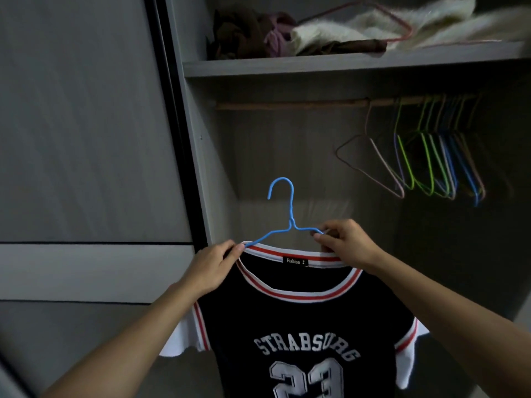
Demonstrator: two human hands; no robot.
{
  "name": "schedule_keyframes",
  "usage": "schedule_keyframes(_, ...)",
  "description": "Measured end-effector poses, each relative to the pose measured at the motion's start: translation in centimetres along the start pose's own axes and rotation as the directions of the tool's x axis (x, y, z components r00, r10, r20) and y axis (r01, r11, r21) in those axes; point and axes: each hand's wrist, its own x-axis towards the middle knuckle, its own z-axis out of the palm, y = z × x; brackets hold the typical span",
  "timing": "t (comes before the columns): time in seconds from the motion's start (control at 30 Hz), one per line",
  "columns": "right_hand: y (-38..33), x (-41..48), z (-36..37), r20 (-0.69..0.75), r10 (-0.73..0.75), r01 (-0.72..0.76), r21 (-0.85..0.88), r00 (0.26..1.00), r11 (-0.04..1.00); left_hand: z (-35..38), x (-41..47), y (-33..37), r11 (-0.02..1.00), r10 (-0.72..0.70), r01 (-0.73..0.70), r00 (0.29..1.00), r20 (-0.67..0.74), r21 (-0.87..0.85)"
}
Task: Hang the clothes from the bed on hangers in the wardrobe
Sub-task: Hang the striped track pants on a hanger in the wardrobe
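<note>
Seating a navy numbered jersey (pixel 301 320) on a blue wire hanger (pixel 291 208), left hand (pixel 212 268) and right hand (pixel 344 248) are pinching its collar; hooking the brown wooden rail (pixel 287 105) seems next.

Jersey (pixel 301 320) hem cut by bottom edge; blue hanger (pixel 292 208) shoulders hidden inside collar.

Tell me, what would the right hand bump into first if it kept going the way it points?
The right hand points up-left along the blue hanger it pinches. Beyond the hanger's neck, it would probably meet the wardrobe's left side wall first, though depth is unclear.
</note>
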Motion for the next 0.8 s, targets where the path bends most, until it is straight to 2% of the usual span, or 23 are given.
schedule_keyframes(0.07, 0.1, 0.0, -0.7, 0.002, 0.115, -0.114, 0.171, 0.993, 0.979, 0.3, 0.2, -0.9, 1.000, 0.004, -0.004, 1.000, -0.009, 0.025)
schedule_keyframes(0.13, -0.1, 0.2, -1.9, -0.011, 0.215, -0.202, 0.298, 0.977, 0.933, 0.3, 0.7, -1.7, 0.996, -0.053, 0.053, 0.999, -0.009, 0.070)
schedule_keyframes(0.23, -1.1, 0.7, -3.7, 0.095, 0.319, -0.332, 0.322, 0.943, 0.887, 0.0, 1.4, -2.4, 0.989, -0.119, 0.116, 0.993, 0.027, 0.089)
schedule_keyframes(0.33, -2.5, 1.6, -3.8, 0.192, 0.410, -0.452, 0.356, 0.892, 0.818, -0.8, 2.0, -2.0, 0.992, -0.110, 0.106, 0.992, 0.060, 0.062)
schedule_keyframes(0.5, -6.3, 5.8, -1.9, 0.177, 0.390, -0.418, 0.562, 0.904, 0.714, -2.8, 3.1, -1.8, 0.992, -0.015, 0.011, 0.999, 0.033, 0.122)
schedule_keyframes(0.57, -8.3, 8.4, -1.4, 0.163, 0.377, -0.393, 0.611, 0.912, 0.687, -4.1, 3.7, -1.4, 0.977, 0.024, -0.012, 0.998, -0.054, 0.213)
schedule_keyframes(0.67, -10.7, 12.8, -1.2, 0.139, 0.348, -0.346, 0.679, 0.927, 0.648, -6.4, 4.2, -0.3, 0.937, 0.052, 0.032, 0.972, -0.230, 0.348)
schedule_keyframes(0.8, -13.0, 19.1, -0.7, 0.098, 0.292, -0.277, 0.683, 0.951, 0.675, -8.4, 4.9, 0.0, 0.899, 0.101, 0.060, 0.935, -0.339, 0.433)
